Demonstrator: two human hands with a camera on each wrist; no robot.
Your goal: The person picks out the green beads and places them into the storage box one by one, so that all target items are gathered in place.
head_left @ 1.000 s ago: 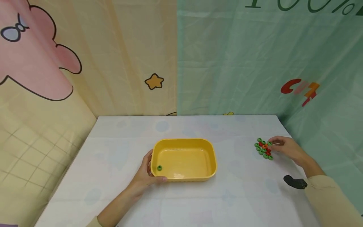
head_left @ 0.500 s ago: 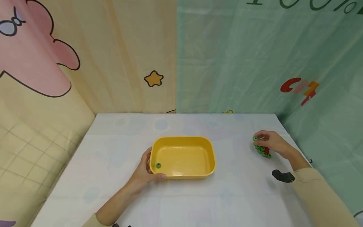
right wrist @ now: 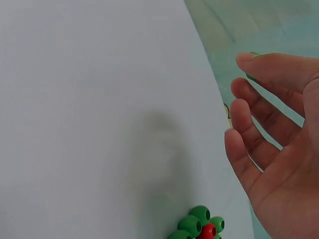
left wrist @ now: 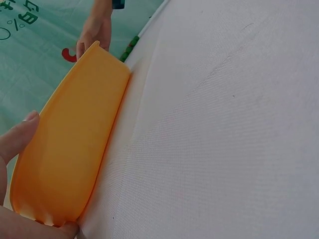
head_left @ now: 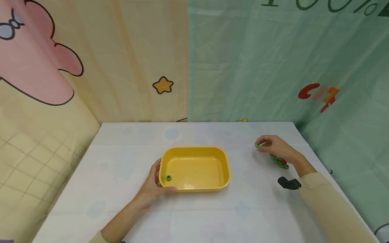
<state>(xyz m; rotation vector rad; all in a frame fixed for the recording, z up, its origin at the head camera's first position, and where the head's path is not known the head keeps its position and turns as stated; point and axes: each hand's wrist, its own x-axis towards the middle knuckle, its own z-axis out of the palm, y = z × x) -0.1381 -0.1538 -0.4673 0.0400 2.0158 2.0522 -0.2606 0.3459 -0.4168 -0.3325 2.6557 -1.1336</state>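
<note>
A yellow rectangular tray (head_left: pixel 194 168) stands on the white table, with one green bead (head_left: pixel 168 178) in its near left corner. My left hand (head_left: pixel 153 185) grips the tray's left end, thumb along the near rim and fingers behind the left wall. Above the table to the right, my right hand (head_left: pixel 273 145) pinches a green bead (head_left: pixel 257 145) between thumb and forefinger; in the right wrist view the thumb mostly hides it. Behind and below that hand lies a cluster of green beads (head_left: pixel 278 161) with a red bead (right wrist: pixel 207 231) among them, partly covered by the hand.
The white tabletop (head_left: pixel 200 216) runs back to a printed cloth wall, cream on the left and green (head_left: pixel 243 67) on the right. A dark strap end (head_left: pixel 289 183) sticks out from the right sleeve cuff.
My right hand has moved left and up from the bead cluster, carrying a green bead away from it. The left hand and the tray have stayed in place.
</note>
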